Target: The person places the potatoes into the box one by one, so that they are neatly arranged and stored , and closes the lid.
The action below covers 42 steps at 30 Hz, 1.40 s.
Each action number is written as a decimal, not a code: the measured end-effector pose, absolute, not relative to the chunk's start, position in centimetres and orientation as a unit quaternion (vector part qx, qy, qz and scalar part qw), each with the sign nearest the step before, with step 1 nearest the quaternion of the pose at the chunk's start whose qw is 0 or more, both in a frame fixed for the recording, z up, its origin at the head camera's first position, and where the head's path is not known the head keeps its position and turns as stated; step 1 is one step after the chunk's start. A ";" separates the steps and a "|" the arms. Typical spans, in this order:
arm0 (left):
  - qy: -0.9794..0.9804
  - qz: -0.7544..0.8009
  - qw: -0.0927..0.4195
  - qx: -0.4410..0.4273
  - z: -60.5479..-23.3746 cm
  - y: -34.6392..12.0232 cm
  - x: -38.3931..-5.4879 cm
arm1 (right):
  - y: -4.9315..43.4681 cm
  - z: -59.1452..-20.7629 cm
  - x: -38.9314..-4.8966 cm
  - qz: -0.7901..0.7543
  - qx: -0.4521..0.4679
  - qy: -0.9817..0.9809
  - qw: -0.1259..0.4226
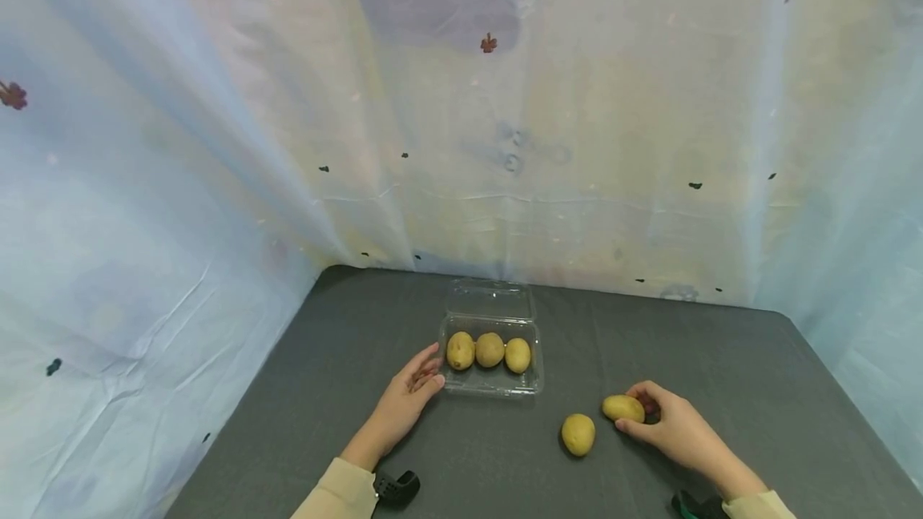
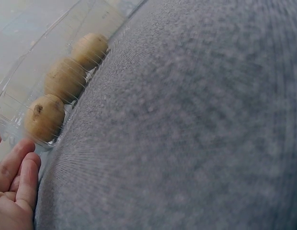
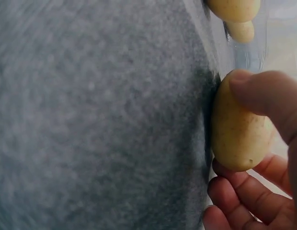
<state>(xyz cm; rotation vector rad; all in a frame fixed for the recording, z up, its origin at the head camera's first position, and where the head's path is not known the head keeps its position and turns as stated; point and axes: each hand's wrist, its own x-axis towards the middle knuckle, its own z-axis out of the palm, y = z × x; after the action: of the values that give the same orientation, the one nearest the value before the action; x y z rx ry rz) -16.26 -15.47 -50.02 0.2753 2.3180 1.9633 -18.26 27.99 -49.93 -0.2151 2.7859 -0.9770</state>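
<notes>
A clear plastic clamshell box (image 1: pixel 493 388) lies with its lid (image 1: pixel 490 299) folded back, three potatoes (image 1: pixel 489 350) in a row inside. My left hand (image 1: pixel 405 397) is at the box's left side, fingers fairly straight, fingertips right at the wall; the left wrist view shows them beside the nearest potato (image 2: pixel 44 118). To the right, my right hand (image 1: pixel 674 427) pinches a small oval potato (image 1: pixel 623 408) between thumb and fingers, low over the table. In the right wrist view the thumb lies across one end of that potato (image 3: pixel 237 129). Another potato (image 1: pixel 578 434) sits just left of it.
A dark grey cloth covers the table (image 1: pixel 505 471). Behind it and along both sides hangs a pale curtain (image 1: pixel 461 142) with leaf prints, meeting the table's back edge near the box lid. Black straps (image 1: pixel 397 489) are on both wrists.
</notes>
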 end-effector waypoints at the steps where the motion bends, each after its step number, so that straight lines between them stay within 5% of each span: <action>1: 0.759 0.643 0.046 0.090 -50.1 -15.5 -16.3 | 28.0 -49.9 -18.2 -0.327 -0.072 0.938 0.089; 20: 0.761 0.643 0.029 0.079 -53.2 -15.9 -17.8 | 26.6 -48.7 -18.5 -0.327 -0.071 0.942 0.002; 42: 0.757 0.649 0.028 0.067 -50.5 -15.1 -16.4 | 20.0 -46.8 -19.7 -0.383 -0.137 0.913 -0.034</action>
<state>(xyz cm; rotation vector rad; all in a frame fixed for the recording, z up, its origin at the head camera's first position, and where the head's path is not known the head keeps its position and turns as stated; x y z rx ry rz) -16.39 -15.13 -50.46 0.2075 2.3368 2.0031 -19.66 20.04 -46.83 -0.4410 2.9309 -1.2303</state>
